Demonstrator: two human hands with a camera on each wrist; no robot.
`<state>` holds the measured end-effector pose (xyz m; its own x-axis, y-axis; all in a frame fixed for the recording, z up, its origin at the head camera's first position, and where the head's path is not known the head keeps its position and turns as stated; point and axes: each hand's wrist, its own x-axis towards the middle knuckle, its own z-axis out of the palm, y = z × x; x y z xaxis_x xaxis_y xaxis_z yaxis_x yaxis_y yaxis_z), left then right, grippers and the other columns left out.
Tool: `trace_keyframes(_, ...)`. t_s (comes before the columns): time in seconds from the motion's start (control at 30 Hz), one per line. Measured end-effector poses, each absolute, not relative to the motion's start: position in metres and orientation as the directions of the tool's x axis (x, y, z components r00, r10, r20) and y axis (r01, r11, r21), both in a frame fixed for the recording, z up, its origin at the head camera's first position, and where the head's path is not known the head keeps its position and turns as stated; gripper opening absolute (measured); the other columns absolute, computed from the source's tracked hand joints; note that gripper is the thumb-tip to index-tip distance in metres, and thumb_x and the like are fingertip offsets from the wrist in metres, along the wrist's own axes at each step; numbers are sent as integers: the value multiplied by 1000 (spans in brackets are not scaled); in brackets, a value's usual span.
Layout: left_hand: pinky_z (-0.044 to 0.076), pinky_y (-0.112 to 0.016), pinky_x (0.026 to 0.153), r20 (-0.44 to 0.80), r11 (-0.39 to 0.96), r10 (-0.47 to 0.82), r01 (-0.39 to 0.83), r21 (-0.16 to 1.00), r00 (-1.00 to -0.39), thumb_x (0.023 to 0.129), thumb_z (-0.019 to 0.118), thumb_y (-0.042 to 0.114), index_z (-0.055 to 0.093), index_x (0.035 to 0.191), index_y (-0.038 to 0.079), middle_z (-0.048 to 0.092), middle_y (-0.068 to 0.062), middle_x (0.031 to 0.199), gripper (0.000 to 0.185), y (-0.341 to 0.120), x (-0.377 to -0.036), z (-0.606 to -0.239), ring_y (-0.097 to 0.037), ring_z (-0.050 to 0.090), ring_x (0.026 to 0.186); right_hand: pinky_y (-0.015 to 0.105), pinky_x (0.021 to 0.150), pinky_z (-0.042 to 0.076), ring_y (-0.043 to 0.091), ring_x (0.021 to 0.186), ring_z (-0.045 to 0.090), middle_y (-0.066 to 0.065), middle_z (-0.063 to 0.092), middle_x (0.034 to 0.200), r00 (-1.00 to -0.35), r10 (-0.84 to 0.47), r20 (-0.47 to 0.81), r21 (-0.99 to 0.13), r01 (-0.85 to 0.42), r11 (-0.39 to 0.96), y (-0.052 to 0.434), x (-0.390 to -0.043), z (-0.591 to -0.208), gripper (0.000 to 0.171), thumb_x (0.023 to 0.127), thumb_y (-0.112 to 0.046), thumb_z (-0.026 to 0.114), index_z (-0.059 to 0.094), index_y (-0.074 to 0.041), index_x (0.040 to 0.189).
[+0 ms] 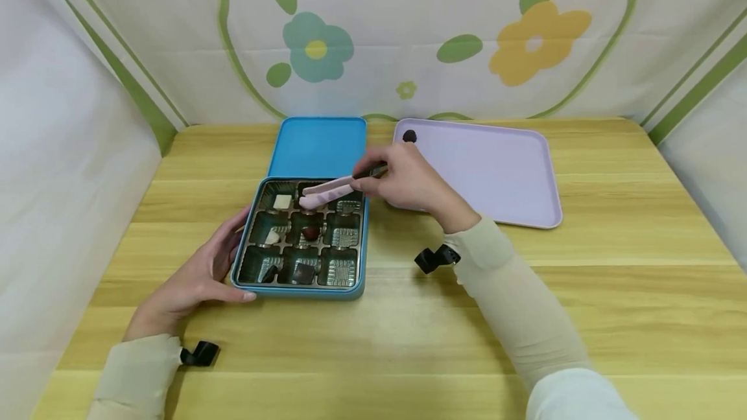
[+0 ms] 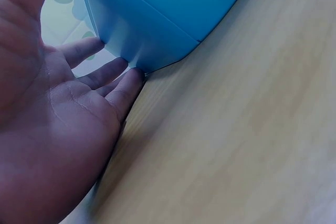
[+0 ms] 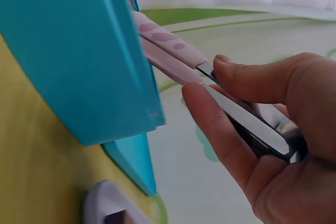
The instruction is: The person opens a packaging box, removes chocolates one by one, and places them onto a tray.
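Observation:
A blue tin (image 1: 360,245) with a dark divided tray inside holds several chocolates, among them a white square (image 1: 283,201), a pale piece (image 1: 272,236), a reddish-brown piece (image 1: 311,233) and a dark square (image 1: 303,273). My left hand (image 1: 204,277) spans the tin's front left corner. Its fingertips (image 2: 119,66) touch the side wall, thumb at the front edge. My right hand (image 1: 411,177) pinches metal tongs (image 3: 170,45) with pink, spotted tips. Those tips reach into the back middle compartment; whether anything is between them is hidden.
A blue lid (image 1: 318,144) lies behind the tin. To the right is a lilac tray (image 1: 484,167) with a dark round chocolate (image 1: 410,136) in its back left corner. The wooden table (image 1: 408,342) meets a floral curtain (image 1: 385,37) at the back.

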<state>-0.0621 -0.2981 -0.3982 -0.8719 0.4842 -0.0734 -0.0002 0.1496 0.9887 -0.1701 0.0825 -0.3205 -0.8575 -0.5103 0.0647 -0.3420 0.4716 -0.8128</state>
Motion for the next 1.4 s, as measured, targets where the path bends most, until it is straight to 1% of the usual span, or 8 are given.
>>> trace_keyframes(0.23, 43, -12, 112, -76, 147, 497, -2, 989, -864, 72, 86, -20, 9, 175, 25, 18, -9, 176, 136, -297, -63, -400, -2, 40, 148, 34, 77, 61, 31, 85, 82, 8, 81, 108, -894, -445, 50, -880, -250, 403, 91, -166, -333, 12, 96, -16, 82, 83, -9, 107)
trace_keyframes(0.47, 40, -11, 113, -19, 132, 491, 53, 990, -871, 70, 84, -23, 8, 175, 18, 22, -9, 175, 136, -303, -54, -401, -1, 42, 148, 48, 83, 66, 43, 92, 80, 16, 79, 108, -903, -429, 13, -957, -135, 256, 98, -162, -339, 14, 98, -9, 79, 81, -4, 111)
trace_keyframes(0.7, 39, -10, 113, -10, 139, 479, 64, 988, -878, 70, 84, -23, 8, 175, 18, 22, -7, 176, 136, -306, -49, -399, 1, 41, 149, 38, 83, 66, 22, 83, 81, 25, 77, 110, -918, -395, -36, -977, -51, 208, 108, -159, -344, 17, 99, -9, 78, 80, -2, 115)
trace_keyframes(0.87, 42, -11, 112, -7, 139, 485, 69, 988, -875, 71, 84, -23, 8, 175, 18, 19, -9, 176, 135, -302, -52, -399, 0, 41, 148, 35, 90, 63, 19, 91, 78, 15, 81, 106, -914, -400, 64, -932, -198, 303, 109, -157, -339, 17, 96, -12, 82, 82, -7, 112)
trace_keyframes(0.97, 42, -11, 112, -19, 140, 495, 58, 988, -869, 72, 84, -22, 8, 175, 19, 16, -9, 178, 135, -300, -54, -399, 1, 39, 150, 40, 93, 58, 19, 98, 74, 6, 81, 105, -886, -436, 160, -847, -350, 400, 104, -155, -333, 16, 94, -14, 83, 84, -10, 109)
trace_keyframes(1.1, 42, -11, 113, -25, 136, 502, 51, 989, -865, 72, 85, -21, 8, 175, 20, 14, -9, 179, 135, -298, -56, -400, 1, 37, 151, 42, 87, 57, 22, 97, 72, 7, 80, 103, -819, -537, 203, -706, -502, 499, 88, -154, -317, 14, 95, -14, 82, 83, -7, 106)
trace_keyframes(1.27, 41, -11, 113, -45, 134, 499, 26, 991, -865, 73, 85, -20, 8, 175, 21, 12, -10, 179, 134, -296, -55, -401, 1, 37, 152, 36, 83, 54, 23, 95, 66, 10, 76, 105, -731, -673, 116, -489, -632, 602, 58, -157, -284, 13, 97, -13, 80, 81, -4, 106)
trace_keyframes(1.4, 40, -11, 113, -62, 134, 500, 6, 991, -864, 74, 86, -19, 9, 175, 23, 13, -10, 179, 134, -294, -56, -401, 0, 37, 152, 35, 80, 52, 23, 94, 61, 10, 73, 106, -698, -716, 5, -403, -657, 638, 42, -161, -272, 7, 98, -9, 74, 78, -5, 102)
